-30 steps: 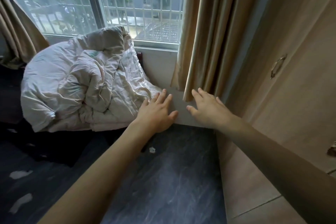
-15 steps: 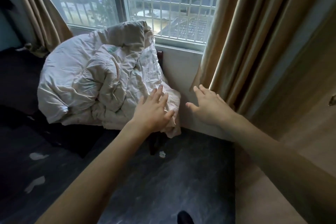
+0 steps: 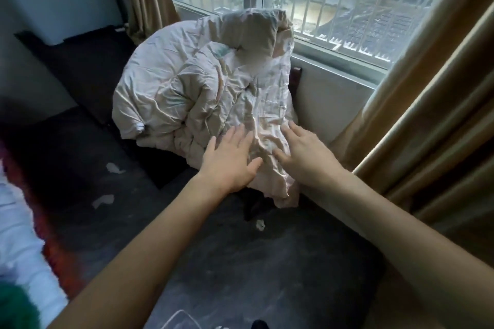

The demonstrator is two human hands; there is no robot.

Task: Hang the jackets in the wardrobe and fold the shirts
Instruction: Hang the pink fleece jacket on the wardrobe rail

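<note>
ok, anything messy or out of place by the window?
Yes. A crumpled quilt is heaped on a dark seat below the window, one corner drooping off the edge. Pale scraps litter the dark floor. Both hands, left and right, reach open toward the quilt.

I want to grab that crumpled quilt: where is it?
Head view, centre: the quilt is heaped below the window, left of the curtain, by both hands.

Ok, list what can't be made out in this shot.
- Head view: what the quilt is heaped on; the quilt itself covers it.
- Whether the left hand and right hand touch the quilt or hover.
- Bottom edge: a dark thing and a pale outline, both cut off.
- Lower left corner: white, red and green fabric, blurred.
</note>
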